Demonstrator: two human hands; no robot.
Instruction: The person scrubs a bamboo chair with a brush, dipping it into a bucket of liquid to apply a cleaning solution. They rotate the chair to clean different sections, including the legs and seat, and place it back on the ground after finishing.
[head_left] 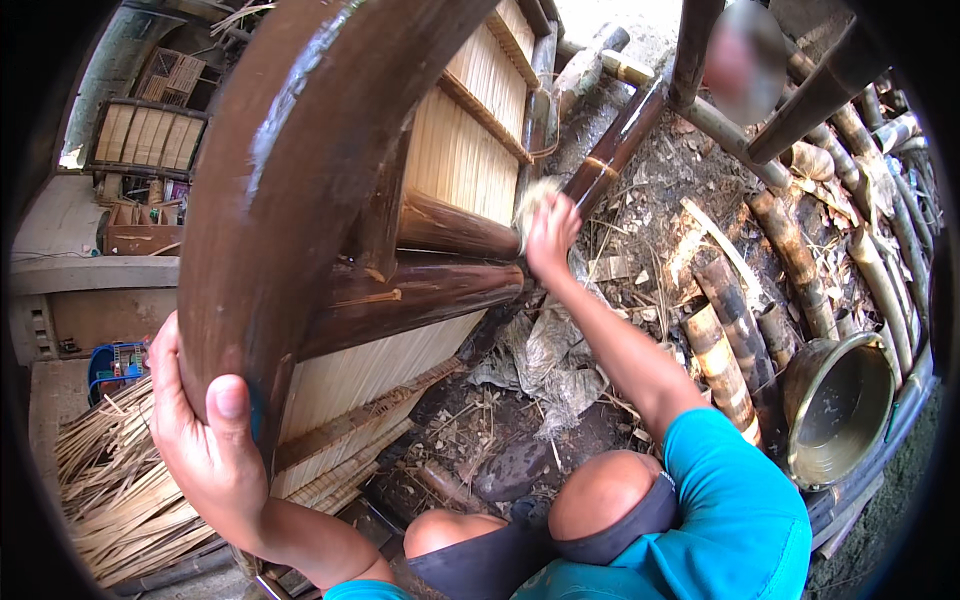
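My left hand [205, 435] grips the thick, glossy dark-brown curved bamboo pole [290, 170] of a bamboo furniture frame, close to the camera. My right hand [550, 235] reaches forward and presses a pale fibrous pad [532, 197] against a dark varnished pole [612, 150] where it meets the horizontal rails [420, 290]. Pale slatted bamboo panels [470, 140] fill the frame between the poles. My bare knees [600, 495] and blue sleeve show at the bottom.
A round metal basin [838, 405] lies at the right among several cut bamboo lengths [722, 340]. Bamboo strips are piled at the lower left [115, 480]. Crumpled plastic [545, 350] and debris cover the dirt ground. Another slatted piece stands at the back left [145, 135].
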